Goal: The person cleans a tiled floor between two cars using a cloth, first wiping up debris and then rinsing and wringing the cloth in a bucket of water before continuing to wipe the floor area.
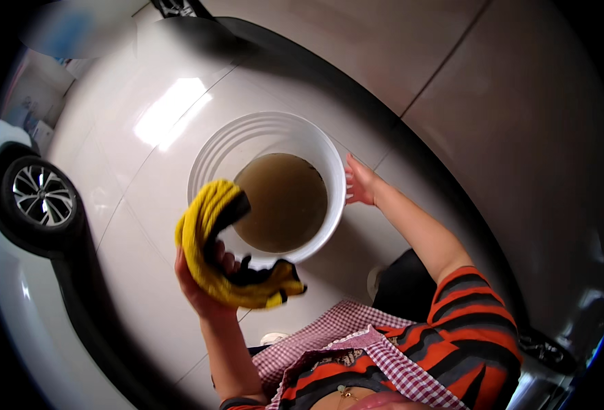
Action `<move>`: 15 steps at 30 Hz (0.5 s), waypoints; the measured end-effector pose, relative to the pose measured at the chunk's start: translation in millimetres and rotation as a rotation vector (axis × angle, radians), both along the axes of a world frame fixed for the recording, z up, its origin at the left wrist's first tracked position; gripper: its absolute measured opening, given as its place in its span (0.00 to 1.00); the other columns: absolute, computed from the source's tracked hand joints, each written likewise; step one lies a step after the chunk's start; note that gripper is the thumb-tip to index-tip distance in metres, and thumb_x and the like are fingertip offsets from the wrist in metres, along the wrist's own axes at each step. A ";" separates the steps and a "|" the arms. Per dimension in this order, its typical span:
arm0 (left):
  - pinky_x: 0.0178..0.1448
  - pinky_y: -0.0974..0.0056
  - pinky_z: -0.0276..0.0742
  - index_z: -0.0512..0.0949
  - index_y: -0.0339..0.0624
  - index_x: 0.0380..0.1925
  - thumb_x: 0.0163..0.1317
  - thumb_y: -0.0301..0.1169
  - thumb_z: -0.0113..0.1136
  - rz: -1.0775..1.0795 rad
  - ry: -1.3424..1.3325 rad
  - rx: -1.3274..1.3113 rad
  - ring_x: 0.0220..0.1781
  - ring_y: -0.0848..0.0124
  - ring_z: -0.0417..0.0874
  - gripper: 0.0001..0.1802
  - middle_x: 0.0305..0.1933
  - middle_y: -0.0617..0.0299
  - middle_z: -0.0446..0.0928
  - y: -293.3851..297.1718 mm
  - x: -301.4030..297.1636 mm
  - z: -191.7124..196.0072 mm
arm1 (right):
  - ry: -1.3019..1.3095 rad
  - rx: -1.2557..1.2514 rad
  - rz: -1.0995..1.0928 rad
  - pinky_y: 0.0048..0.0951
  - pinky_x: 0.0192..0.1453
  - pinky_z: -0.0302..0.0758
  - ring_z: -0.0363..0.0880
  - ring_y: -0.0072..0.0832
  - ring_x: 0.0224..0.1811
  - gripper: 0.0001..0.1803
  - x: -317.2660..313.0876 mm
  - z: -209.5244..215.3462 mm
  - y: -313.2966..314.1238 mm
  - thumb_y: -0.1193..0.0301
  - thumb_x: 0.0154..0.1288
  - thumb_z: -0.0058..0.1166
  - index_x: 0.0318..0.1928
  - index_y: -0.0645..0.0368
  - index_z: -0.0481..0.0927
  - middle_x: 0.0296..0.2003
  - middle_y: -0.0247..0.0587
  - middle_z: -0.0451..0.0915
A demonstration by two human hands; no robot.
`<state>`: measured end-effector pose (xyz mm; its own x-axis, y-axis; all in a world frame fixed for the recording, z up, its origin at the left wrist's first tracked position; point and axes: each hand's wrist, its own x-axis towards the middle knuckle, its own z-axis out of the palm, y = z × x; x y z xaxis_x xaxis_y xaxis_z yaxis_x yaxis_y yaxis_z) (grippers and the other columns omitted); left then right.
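My left hand is closed around a folded yellow-and-black cloth, which curves over the near left side of a white bucket. The cloth's ends hang loose on both sides of my fingers. Murky brown water lies in the bottom of the bucket. At the bucket's right side is my right hand, thumb apart and fingers stretched toward the outer wall near the rim. Those fingertips look to be against the bucket, though the contact is partly hidden.
The bucket stands on pale glossy floor tiles. On the left is a light-coloured car with a spoked wheel. A second car's glossy side panel, edged with dark trim, curves close along the right.
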<state>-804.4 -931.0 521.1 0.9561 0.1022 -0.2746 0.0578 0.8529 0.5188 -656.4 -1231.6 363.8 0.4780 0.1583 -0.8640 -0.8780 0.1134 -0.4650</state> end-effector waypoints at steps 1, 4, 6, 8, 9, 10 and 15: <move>0.29 0.67 0.64 0.69 0.45 0.51 0.64 0.53 0.39 0.056 0.055 -0.002 0.22 0.71 0.66 0.26 0.30 0.58 0.69 3.0 -12.4 8.0 | -0.097 0.195 0.096 0.47 0.67 0.52 0.59 0.41 0.64 0.42 -6.6 11.9 13.2 0.35 0.64 0.24 0.63 0.56 0.61 0.63 0.45 0.62; 0.25 0.68 0.58 0.65 0.46 0.55 0.62 0.58 0.38 0.064 0.010 0.015 0.16 0.75 0.60 0.32 0.25 0.62 0.63 24.5 -54.1 -5.5 | -0.367 0.297 0.076 0.39 0.68 0.53 0.62 0.34 0.63 0.38 -8.4 25.1 27.3 0.41 0.68 0.22 0.62 0.58 0.63 0.63 0.42 0.63; 0.25 0.72 0.59 0.64 0.44 0.56 0.64 0.53 0.44 0.110 -0.042 -0.019 0.16 0.77 0.62 0.30 0.27 0.62 0.65 36.9 -76.5 -8.9 | -0.362 0.384 0.021 0.36 0.68 0.53 0.61 0.31 0.63 0.36 -10.6 46.0 39.7 0.44 0.70 0.21 0.62 0.59 0.63 0.62 0.41 0.65; 0.24 0.71 0.59 0.64 0.43 0.57 0.61 0.54 0.48 0.194 0.030 -0.091 0.16 0.77 0.64 0.32 0.26 0.63 0.65 31.4 -90.1 -2.1 | -0.339 0.296 -0.043 0.34 0.66 0.57 0.63 0.30 0.62 0.34 -16.3 46.2 35.5 0.46 0.71 0.23 0.63 0.59 0.62 0.60 0.41 0.67; 0.24 0.71 0.59 0.65 0.43 0.57 0.60 0.56 0.49 0.173 0.090 -0.127 0.16 0.78 0.65 0.34 0.26 0.64 0.65 30.4 -94.1 1.1 | -0.307 0.238 -0.089 0.33 0.65 0.61 0.66 0.30 0.61 0.33 -20.6 43.4 29.0 0.46 0.71 0.25 0.63 0.59 0.62 0.60 0.41 0.68; 0.25 0.70 0.59 0.66 0.42 0.55 0.58 0.57 0.48 0.218 0.152 -0.232 0.16 0.75 0.64 0.34 0.25 0.63 0.65 22.7 -97.7 0.9 | -0.386 0.132 -0.060 0.32 0.64 0.62 0.66 0.31 0.61 0.32 -23.1 42.5 19.4 0.49 0.72 0.26 0.62 0.60 0.63 0.60 0.42 0.67; 0.34 0.64 0.63 0.69 0.40 0.47 0.59 0.54 0.43 0.214 0.343 -0.516 0.24 0.68 0.66 0.29 0.28 0.60 0.67 -22.1 -109.9 0.5 | -1.333 -0.396 0.186 0.39 0.70 0.51 0.58 0.40 0.66 0.24 -23.3 113.8 45.4 0.66 0.69 0.30 0.61 0.67 0.59 0.64 0.57 0.58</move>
